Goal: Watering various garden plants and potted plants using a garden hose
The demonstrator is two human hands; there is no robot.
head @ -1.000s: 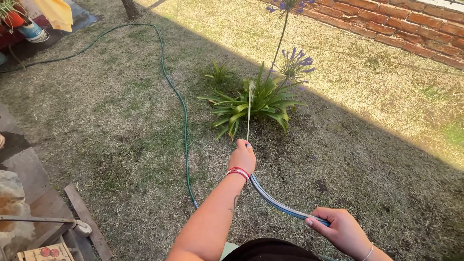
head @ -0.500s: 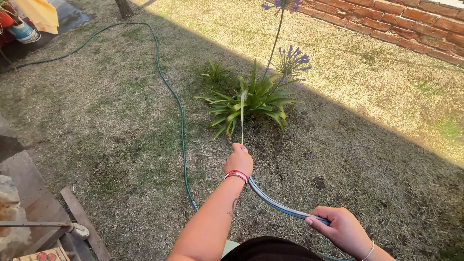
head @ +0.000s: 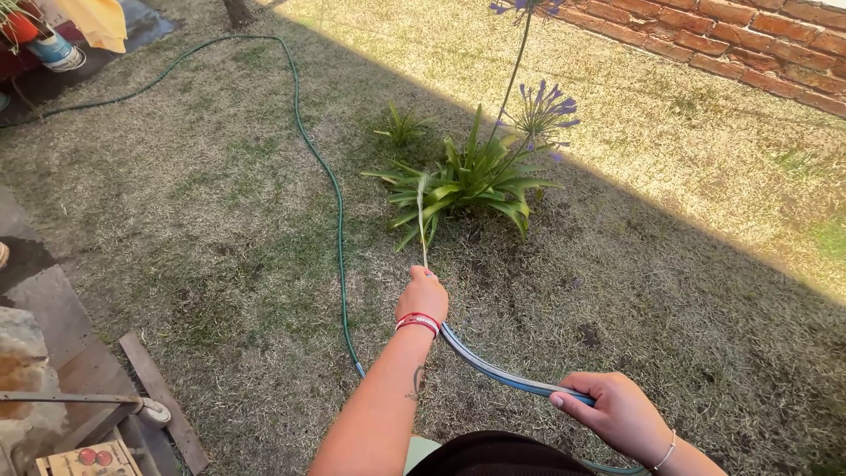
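Nearest to you, your right hand (head: 617, 412) is wrapping its fingers around the blue stretch of the garden hose (head: 502, 375), clenched on it low by your body. The hose is curving from that hand up and to the left, passing under your left wrist, where you are wearing a red bracelet (head: 418, 323).

Your left hand (head: 423, 293) is reaching out ahead of the right one and is closing into a fist on the hose's end, the knuckles turned away from you. A thin stream of water (head: 421, 220) is rising from the top of that fist and arcing forward.

Behind and below your left forearm, the hose is turning green and trailing away across the dry grass (head: 220, 203). It is running well to the left of your left hand, then bending far off toward the upper left corner.

Just ahead of your left hand, the stream is falling toward a leafy green plant (head: 467, 181) with long strap leaves. Purple flower heads (head: 542, 106) are standing on tall stalks above it, beyond and slightly right of your left fist.

Far to the left of both hands, a stone edge with a metal rod (head: 70, 401) is lying close by, and pots (head: 53, 48) are sitting at the far left. Far to the right, a brick wall (head: 731, 40) is bordering the sunlit grass.
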